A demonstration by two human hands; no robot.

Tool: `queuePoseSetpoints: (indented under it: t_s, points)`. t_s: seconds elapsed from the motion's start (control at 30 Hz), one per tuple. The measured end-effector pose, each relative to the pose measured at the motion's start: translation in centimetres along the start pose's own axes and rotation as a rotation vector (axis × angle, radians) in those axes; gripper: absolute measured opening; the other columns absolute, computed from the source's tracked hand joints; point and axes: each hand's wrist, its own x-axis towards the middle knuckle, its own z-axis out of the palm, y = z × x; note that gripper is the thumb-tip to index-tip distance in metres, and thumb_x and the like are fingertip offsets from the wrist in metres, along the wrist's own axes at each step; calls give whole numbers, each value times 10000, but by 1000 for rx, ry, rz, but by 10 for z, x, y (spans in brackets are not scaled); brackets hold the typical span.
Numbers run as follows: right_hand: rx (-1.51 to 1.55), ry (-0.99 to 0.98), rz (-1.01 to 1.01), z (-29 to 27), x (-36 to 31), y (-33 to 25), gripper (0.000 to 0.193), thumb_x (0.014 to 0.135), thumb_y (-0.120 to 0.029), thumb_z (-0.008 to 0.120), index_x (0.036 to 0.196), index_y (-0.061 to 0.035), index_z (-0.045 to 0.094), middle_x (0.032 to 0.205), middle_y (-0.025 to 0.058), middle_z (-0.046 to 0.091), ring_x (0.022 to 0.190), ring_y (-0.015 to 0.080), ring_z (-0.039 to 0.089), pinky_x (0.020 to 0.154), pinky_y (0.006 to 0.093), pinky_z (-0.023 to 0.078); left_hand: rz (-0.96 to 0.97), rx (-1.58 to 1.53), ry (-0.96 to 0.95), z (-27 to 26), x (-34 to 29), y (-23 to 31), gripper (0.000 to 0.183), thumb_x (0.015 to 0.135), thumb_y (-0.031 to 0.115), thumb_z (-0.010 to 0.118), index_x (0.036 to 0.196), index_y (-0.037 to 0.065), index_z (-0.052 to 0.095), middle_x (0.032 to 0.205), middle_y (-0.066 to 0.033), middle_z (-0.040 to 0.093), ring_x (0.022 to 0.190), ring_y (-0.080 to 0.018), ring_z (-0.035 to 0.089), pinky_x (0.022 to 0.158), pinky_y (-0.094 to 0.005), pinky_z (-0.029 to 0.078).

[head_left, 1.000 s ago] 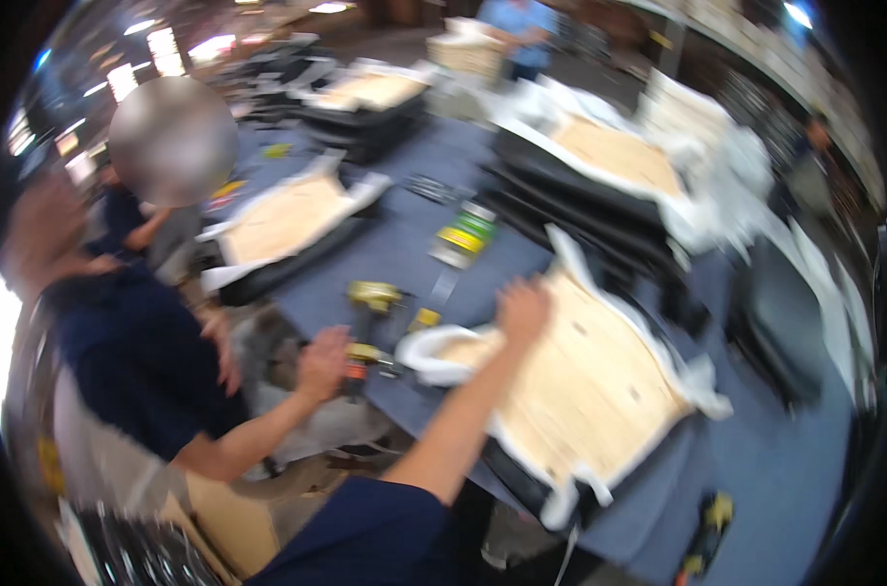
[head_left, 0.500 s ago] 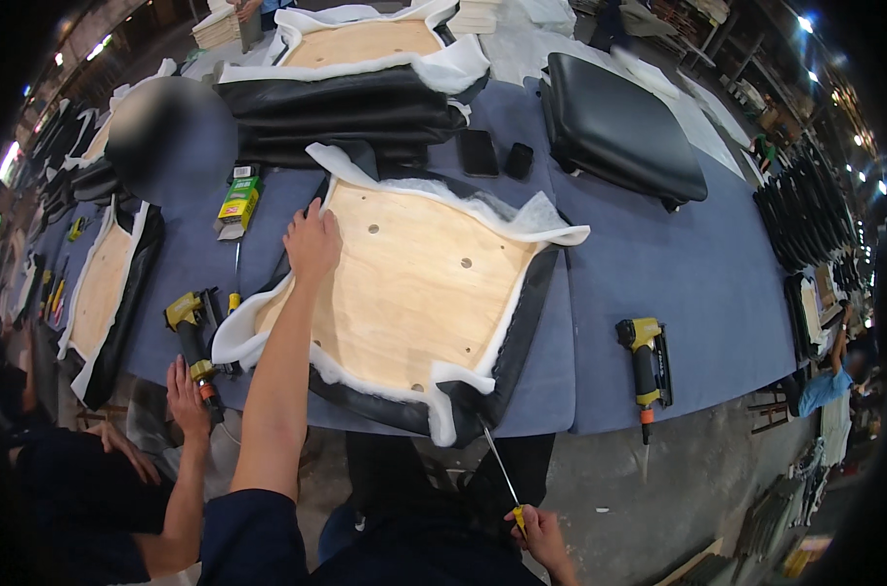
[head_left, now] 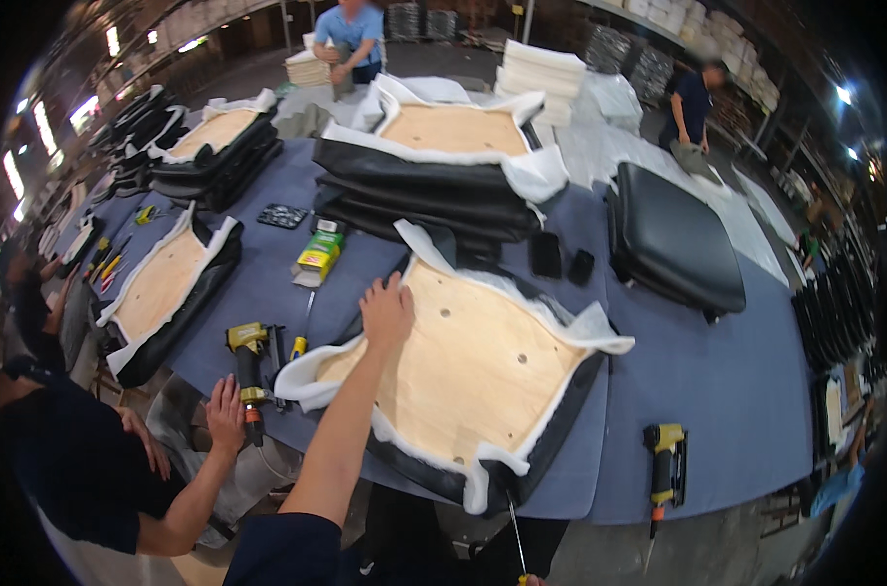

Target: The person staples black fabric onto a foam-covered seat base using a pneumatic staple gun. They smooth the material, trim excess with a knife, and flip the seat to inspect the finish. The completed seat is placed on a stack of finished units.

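A seat panel of pale plywood lies wood side up, with white padding and black cover material around its edges. My left hand rests on the panel's left part, open, its fingers stretched over the padded edge. At the lower edge of the view, only a bit of my right hand shows, closed on the yellow handle of a screwdriver. Its thin metal shaft points up to the black cover at the panel's near corner; the cover hides the tip.
Staple guns lie right and left, the left one beside a co-worker's hand. Near my left hand are a green-yellow box and another screwdriver. Stacked covered panels and a black cushion stand farther back.
The view has tilted up, so everything sits lower and farther right, and my right hand is nearly out of sight. My left hand stays on the panel; the screwdriver still meets the near corner.
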Motion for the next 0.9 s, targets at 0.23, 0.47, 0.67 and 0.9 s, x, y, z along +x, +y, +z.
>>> queuePoseSetpoints:
  t_s: [0.23, 0.47, 0.67, 0.9]
  points:
    - [415, -370, 96, 12, 19, 0, 681, 1128, -546, 358, 736, -84, 668, 576, -4, 568, 479, 111, 499, 451, 286, 337, 4, -19, 14, -1, -6, -3, 482, 1020, 324, 559, 1438, 85, 583, 1365, -263, 596, 1248, -438, 571, 1055, -571, 423]
    - [494, -321, -20, -5, 21, 0, 377, 1077, -414, 610, 914, -83, 690, 626, -54, 522, 499, 57, 439, 451, 250, 315, 276, -160, 223, -26, 3, 9, 452, 943, 184, 688, 1371, 71, 597, 1338, -221, 527, 1303, -404, 493, 1075, -530, 419]
    - [422, 10, -88, 23, 19, 30, 262, 1021, -287, 727, 898, -68, 651, 648, -50, 539, 525, 58, 458, 468, 262, 367, 369, -675, -34, -107, -143, 116, 445, 861, 238, 835, 1253, 107, 670, 1287, -237, 486, 1241, -401, 493, 1049, -486, 428]
    - [455, 61, -126, 16, 24, -3, 189, 1000, -173, 748, 909, -24, 674, 736, -26, 614, 703, 67, 533, 643, 271, 464, 216, -588, -404, -166, -295, 144, 413, 814, 286, 881, 1116, 139, 640, 1366, -300, 363, 1329, -473, 363, 1079, -569, 335]
